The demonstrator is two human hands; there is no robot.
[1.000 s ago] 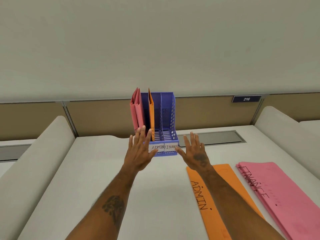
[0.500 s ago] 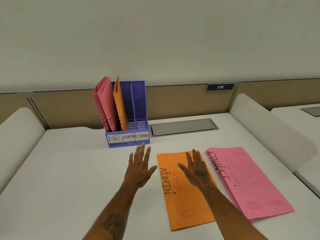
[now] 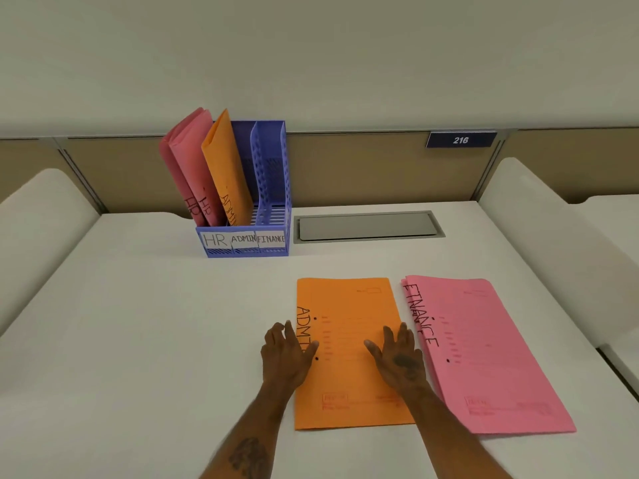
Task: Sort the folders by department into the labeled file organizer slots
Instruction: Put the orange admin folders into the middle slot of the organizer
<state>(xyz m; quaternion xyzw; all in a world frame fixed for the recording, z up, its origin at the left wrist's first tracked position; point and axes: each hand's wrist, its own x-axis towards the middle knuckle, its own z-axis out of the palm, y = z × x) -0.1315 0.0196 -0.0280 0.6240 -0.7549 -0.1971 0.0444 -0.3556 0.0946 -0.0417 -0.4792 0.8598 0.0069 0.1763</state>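
- On desk (image 3: 138, 340) right below us: orange ADMIN folder (image 3: 349, 375) lies flat, long axis pointing away from us, lettered edge on left.
- Left hand (image 3: 285, 356) at that edge, fingers loosely bent, thumb on folder, nothing pinched; right hand (image 3: 397, 357) spread flat on folder's right half, no grip.
- Folder sits btwn both hands, so we'd lift w/ either.
- File organizer (image 3: 273, 174) is ahead & left; ADMIN slot (image 3: 243, 239) = middle, one filed orange folder (image 3: 224, 167) standing in it.
- Pink FINANCE stack (image 3: 491, 357) just beside, right.

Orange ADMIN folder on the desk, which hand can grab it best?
Left, probably: the left hand meets the orange paper folder at its edge, nearer the purple plastic organizer; the right hand lies on top.
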